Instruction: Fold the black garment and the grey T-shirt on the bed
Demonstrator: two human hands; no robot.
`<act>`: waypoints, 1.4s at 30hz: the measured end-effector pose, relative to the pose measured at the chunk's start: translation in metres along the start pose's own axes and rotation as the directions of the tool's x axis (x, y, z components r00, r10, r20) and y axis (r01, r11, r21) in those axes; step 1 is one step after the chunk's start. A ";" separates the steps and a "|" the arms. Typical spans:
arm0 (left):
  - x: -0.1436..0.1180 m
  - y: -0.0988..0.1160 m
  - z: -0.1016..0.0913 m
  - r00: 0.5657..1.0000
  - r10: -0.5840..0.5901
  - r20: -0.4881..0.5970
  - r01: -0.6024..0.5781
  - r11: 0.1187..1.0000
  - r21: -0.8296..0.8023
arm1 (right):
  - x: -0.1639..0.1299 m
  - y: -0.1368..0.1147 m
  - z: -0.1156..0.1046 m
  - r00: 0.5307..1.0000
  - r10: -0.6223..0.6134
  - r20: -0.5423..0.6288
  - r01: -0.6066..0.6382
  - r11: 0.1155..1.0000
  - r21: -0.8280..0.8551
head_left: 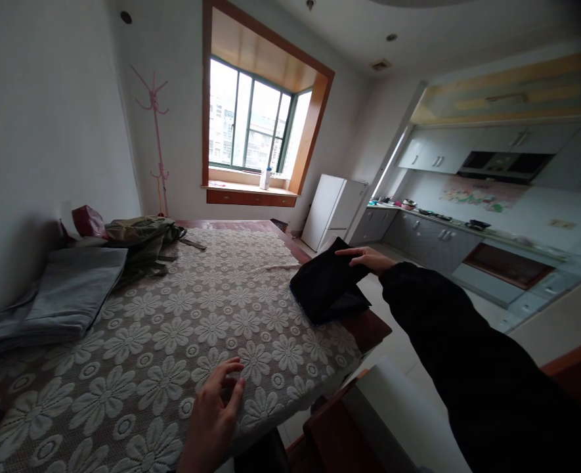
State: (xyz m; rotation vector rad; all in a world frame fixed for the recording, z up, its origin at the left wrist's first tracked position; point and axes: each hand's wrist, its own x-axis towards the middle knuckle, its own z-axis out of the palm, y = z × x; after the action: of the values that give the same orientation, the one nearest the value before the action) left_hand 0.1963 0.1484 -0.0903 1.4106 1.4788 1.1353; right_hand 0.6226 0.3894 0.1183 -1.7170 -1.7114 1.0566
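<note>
A black folded garment point(320, 279) lies at the right edge of the table, its upper layer raised away from the lower one. My right hand point(364, 258) grips that upper layer at its far right side, index finger stretched along the cloth and thumb hidden. Some dark blue shows along the garment's left edge. Over the near part of the table is my left hand point(220, 404), empty, with loosely bent fingers apart. Below it spreads a lace tablecloth point(172, 335) with a flower pattern.
Folded grey clothing point(73, 282) sits at the table's left side, beside an olive-green bag or garment point(145, 240) with straps and a dark red item point(88, 222). A chair point(339, 420) stands at the near right. Farther back are a white fridge point(332, 203) and a pink coat stand point(158, 141).
</note>
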 end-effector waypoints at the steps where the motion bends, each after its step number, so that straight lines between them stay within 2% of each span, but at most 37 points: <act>1: 0.000 0.000 0.000 1.000 -0.002 0.002 0.002 1.000 0.003 | 0.002 0.006 -0.003 1.000 0.008 -0.007 -0.008 1.000 0.005; 7: 0.000 0.000 0.001 1.000 -0.005 -0.007 0.005 1.000 -0.002 | 0.018 0.057 -0.015 0.994 0.098 -0.055 -0.093 0.992 0.086; 13: 0.001 -0.001 0.002 1.000 -0.001 -0.008 0.001 1.000 0.005 | 0.026 0.106 -0.010 0.985 0.151 -0.078 -0.139 0.980 0.139; 19: 0.002 -0.002 0.002 0.999 0.014 -0.031 -0.014 1.000 0.006 | 0.032 0.138 -0.001 0.983 0.145 -0.117 -0.128 0.982 0.140; 24: 0.002 0.000 0.002 1.000 0.010 -0.024 -0.010 1.000 0.013 | 0.034 0.153 0.005 0.984 0.113 -0.137 -0.100 0.990 0.100; 31: 0.000 0.004 0.002 1.000 -0.001 -0.013 0.001 0.999 0.033 | 0.030 0.155 0.010 0.984 0.042 -0.171 -0.057 0.995 -0.083; 34: 0.000 0.005 0.002 1.000 0.002 -0.022 -0.001 1.000 0.031 | 0.032 0.145 0.010 0.975 -0.012 -0.223 -0.039 0.974 -0.224; 37: -0.001 0.005 0.003 1.000 0.014 -0.011 -0.014 0.999 0.041 | 0.039 0.124 0.014 0.943 -0.143 -0.302 0.023 0.929 -0.369; 40: -0.001 0.003 0.004 1.000 0.030 -0.006 -0.030 0.998 0.053 | 0.053 0.100 0.035 0.913 -0.295 -0.283 0.129 0.865 -0.486; 42: 0.000 0.000 0.004 0.999 0.031 -0.008 -0.031 0.998 0.054 | 0.064 0.090 0.063 0.907 -0.364 -0.209 0.204 0.818 -0.538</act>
State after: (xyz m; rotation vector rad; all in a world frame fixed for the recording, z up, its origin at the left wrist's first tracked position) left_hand 0.2003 0.1487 -0.0914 1.4716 1.5087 1.1294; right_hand 0.6207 0.4328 -0.0010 -1.7160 -2.0696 0.1849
